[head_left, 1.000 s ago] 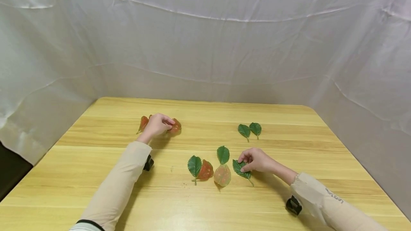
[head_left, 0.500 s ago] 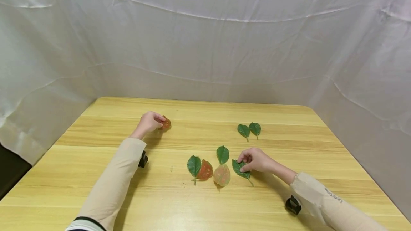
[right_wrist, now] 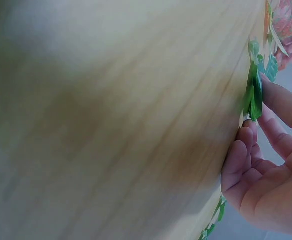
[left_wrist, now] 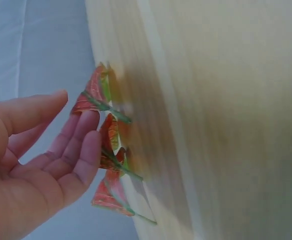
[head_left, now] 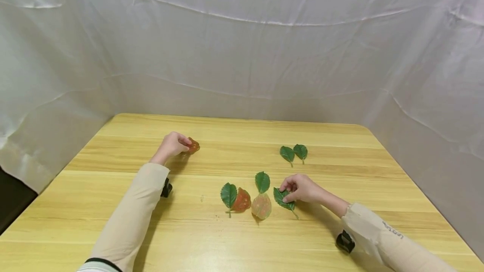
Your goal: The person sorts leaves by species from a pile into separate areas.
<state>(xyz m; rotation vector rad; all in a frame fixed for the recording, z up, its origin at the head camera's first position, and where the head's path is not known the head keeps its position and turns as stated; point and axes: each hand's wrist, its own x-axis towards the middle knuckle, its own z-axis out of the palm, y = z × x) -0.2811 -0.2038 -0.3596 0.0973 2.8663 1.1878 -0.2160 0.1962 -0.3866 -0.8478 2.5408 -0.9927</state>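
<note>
My left hand (head_left: 172, 145) is at the back left of the table, fingertips at a red leaf (head_left: 193, 146). In the left wrist view its thumb stands apart from the fingers (left_wrist: 88, 150), which touch the edge of a row of red leaves (left_wrist: 98, 95) with green stems; the head view hides most of that row behind the hand. My right hand (head_left: 302, 189) holds a green leaf (head_left: 280, 198) against the table between thumb and fingers. To its left lie a pale reddish leaf (head_left: 261, 207), a green leaf (head_left: 262, 182), a red leaf (head_left: 242, 200) and another green leaf (head_left: 228, 195).
Two more green leaves (head_left: 287, 153) lie side by side at the back right. The wood-grain table (head_left: 189, 238) meets pale hanging cloth (head_left: 245, 66) along its back edge and sides.
My left hand has moved left, and the red leaf at its fingertips has shifted left with it. My right hand and the other leaves have stayed in place.
</note>
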